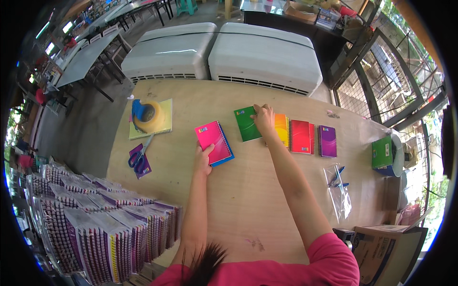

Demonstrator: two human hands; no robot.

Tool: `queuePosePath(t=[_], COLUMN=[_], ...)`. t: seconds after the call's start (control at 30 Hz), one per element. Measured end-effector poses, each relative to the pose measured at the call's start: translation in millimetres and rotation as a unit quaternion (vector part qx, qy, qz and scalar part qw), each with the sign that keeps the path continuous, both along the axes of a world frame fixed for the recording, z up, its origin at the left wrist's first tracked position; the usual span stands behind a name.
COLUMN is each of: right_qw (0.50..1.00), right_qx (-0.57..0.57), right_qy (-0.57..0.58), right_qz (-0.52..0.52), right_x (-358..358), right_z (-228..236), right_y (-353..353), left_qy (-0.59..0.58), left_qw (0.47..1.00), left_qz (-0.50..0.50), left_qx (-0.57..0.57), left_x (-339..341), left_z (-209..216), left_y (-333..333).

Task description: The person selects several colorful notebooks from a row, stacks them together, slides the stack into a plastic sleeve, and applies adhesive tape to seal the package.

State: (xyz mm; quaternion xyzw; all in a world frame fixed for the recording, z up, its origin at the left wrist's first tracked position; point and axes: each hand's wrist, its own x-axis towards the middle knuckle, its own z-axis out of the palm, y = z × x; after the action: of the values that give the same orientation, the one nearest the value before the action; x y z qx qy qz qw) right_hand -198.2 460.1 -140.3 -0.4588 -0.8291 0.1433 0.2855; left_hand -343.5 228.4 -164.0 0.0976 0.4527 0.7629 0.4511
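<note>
My left hand (203, 156) grips a pink spiral notebook (212, 140) by its lower left edge, thumb on the cover. A blue notebook (224, 161) lies under the pink one and shows along its right and bottom edges. Farther right, the fingers of my right hand (265, 120) are closed on the top right corner of a green notebook (244, 125). Beyond that hand lie yellow-orange notebooks (283, 127), partly covered by my forearm. Red notebooks (300, 137) and a purple notebook (327, 142) continue the row.
A tape dispenser (149, 117) sits on a yellow notebook (166, 107). Scissors (139, 159) rest on a small purple notebook (144, 170). Bagged notebooks (114, 233) pile up at lower left. Pens (337, 177) in clear plastic, a bin (397, 155) and a carton (381, 248) stand right.
</note>
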Motion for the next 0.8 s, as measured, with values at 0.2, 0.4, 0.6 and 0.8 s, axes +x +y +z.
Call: queuePosePath(t=[0.2, 0.4, 0.6, 0.8], right_qw=[0.998, 0.999, 0.987, 0.985], right_qx=[-0.055, -0.028, -0.074, -0.121], right_qy=[0.022, -0.027, -0.107, 0.024], right_qz=[0.012, -0.014, -0.095, 0.118], right_x=[-3, -2, -17, 12], right_z=[-4, -3, 12, 71], right_y=[1, 0, -25, -33], left_qy=[0.020, -0.007, 0.026, -0.070], left_qw=[1.000, 1.000, 1.000, 0.992], left_qz=[0.006, 0.005, 0.002, -0.108], left_qx=[-0.019, -0.006, -0.010, 0.001], left_x=[0, 5, 0, 3], left_z=[-5, 8, 14, 19], left_y=[0, 3, -5, -18])
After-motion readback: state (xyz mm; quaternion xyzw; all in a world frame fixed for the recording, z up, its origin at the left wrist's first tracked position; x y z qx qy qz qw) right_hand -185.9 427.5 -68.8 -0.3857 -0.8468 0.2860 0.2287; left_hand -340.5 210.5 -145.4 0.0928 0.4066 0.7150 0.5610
